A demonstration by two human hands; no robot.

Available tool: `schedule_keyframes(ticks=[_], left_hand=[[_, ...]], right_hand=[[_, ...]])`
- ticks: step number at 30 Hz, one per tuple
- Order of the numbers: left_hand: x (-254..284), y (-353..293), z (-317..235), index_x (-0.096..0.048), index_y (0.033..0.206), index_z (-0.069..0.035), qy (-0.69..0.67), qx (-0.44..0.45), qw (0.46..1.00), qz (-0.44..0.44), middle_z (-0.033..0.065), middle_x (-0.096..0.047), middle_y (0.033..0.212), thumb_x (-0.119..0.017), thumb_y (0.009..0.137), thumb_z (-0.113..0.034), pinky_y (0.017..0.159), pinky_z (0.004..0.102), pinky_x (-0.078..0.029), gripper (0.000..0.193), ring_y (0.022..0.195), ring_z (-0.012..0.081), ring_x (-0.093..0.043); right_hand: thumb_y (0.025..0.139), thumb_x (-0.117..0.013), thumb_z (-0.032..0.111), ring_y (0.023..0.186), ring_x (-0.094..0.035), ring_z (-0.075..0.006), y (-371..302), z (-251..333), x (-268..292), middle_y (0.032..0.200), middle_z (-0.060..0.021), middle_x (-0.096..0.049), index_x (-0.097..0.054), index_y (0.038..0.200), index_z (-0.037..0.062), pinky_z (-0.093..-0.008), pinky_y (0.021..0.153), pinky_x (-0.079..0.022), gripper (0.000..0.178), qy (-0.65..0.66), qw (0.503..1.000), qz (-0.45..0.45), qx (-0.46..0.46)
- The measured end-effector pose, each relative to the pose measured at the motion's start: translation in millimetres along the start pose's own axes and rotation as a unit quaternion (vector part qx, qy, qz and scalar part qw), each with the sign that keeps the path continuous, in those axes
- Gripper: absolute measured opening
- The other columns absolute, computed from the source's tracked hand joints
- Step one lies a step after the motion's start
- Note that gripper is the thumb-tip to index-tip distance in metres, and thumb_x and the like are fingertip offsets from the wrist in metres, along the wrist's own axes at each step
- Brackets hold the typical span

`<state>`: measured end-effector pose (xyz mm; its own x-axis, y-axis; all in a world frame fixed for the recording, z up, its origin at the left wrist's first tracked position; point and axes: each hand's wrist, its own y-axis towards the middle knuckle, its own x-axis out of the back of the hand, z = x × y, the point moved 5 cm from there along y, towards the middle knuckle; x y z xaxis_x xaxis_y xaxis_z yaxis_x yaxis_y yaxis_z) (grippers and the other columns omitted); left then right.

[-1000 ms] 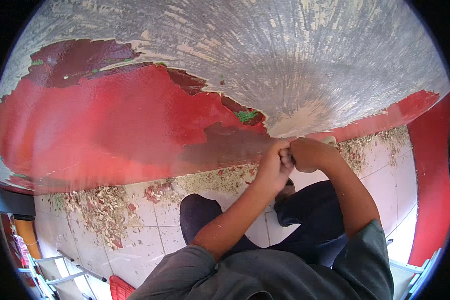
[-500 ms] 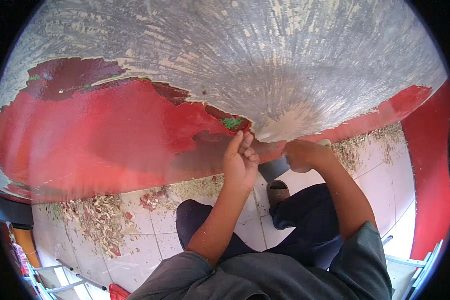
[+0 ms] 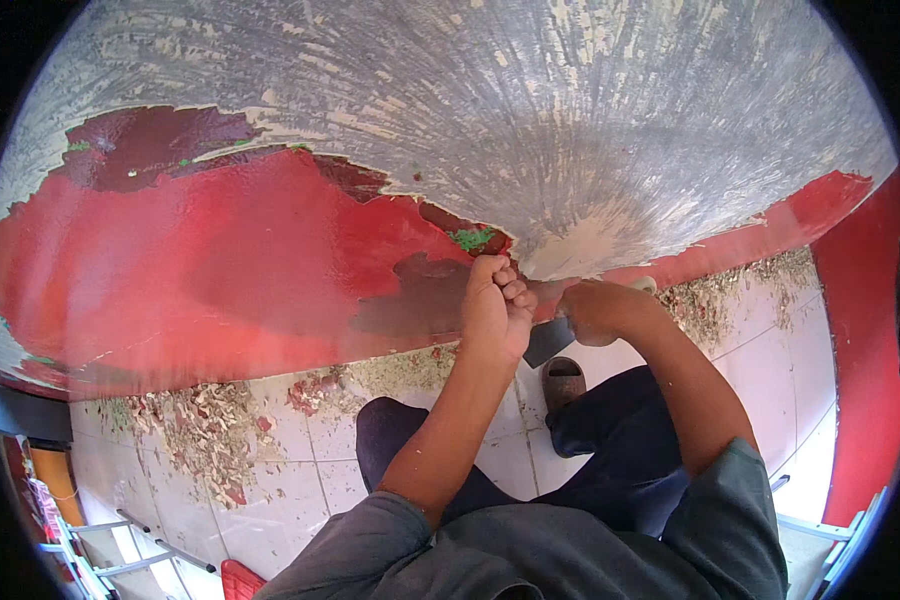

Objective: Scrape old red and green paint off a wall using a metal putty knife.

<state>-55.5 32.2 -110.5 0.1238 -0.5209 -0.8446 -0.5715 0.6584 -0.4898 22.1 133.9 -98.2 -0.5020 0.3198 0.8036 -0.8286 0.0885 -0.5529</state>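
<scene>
A large curved wall (image 3: 400, 120) fills the upper part of the view, scraped to grey with pale streaks. Along its lower left a patch of red paint (image 3: 220, 240) remains, with ragged edges and maroon areas. My left hand (image 3: 500, 310) is closed against the patch's right tip, fingers curled in. Whether a paint flake is pinched there is hidden. Just above those fingers is a green spot (image 3: 472, 239). My right hand (image 3: 600, 312) grips a scraper with a dark flat blade (image 3: 548, 342), pointing left and down; the pale end of its handle (image 3: 643, 284) shows behind the fist.
Paint chips (image 3: 200, 430) litter the white tiled floor (image 3: 370, 480) along the wall's foot. A sandalled foot (image 3: 564, 380) is below the blade. Metal ladder parts (image 3: 135, 560) stand at lower left, and a red wall (image 3: 870, 350) at right.
My left hand has shifted slightly right and its fingers have curled tighter. The scraper's blade has turned a little, while my right fist stays in nearly the same place.
</scene>
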Motion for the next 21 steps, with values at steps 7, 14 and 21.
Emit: schedule_keyframes(ticks=[7, 14, 21], left_hand=[[8, -11, 56, -0.049, 0.069, -0.014, 0.093, 0.079, 0.992, 0.027, -0.0062, -0.044, 0.062, -0.06, 0.084, -0.015, 0.045, 0.018, -0.032, 0.018, 0.051, 0.0044, -0.04], [-7, -9, 13, -0.061, 0.095, -0.007, -0.043, 0.004, 0.994, 0.101, 0.0036, -0.067, 0.086, -0.06, 0.089, -0.024, 0.046, 0.0194, -0.04, 0.017, 0.052, 0.0047, -0.046], [-4, 1, 4, -0.061, 0.093, -0.003, -0.167, 0.148, 0.965, 0.137, 0.0092, -0.069, 0.084, -0.055, 0.089, -0.012, 0.046, 0.0202, -0.042, 0.011, 0.046, 0.0063, -0.048]], right_hand=[[0.069, -0.059, 0.007, 0.095, -0.062, -0.0359, -4, 9, 12, 0.096, -0.0232, -0.064, -0.065, 0.091, -0.0031, -0.0429, 0.08, -0.049, 0.025, 0.022, 1.0, 0.017, 0.012], [0.066, -0.055, 0.002, 0.09, -0.062, -0.0353, -6, 1, 6, 0.095, -0.0223, -0.065, -0.066, 0.091, -0.0006, -0.0423, 0.077, -0.049, 0.027, 0.022, 0.999, 0.027, -0.015], [0.067, -0.054, 0.003, 0.088, -0.062, -0.0353, -2, -4, 2, 0.092, -0.0221, -0.065, -0.066, 0.088, 0.0014, -0.0422, 0.076, -0.049, 0.024, 0.003, 1.0, 0.024, 0.006]])
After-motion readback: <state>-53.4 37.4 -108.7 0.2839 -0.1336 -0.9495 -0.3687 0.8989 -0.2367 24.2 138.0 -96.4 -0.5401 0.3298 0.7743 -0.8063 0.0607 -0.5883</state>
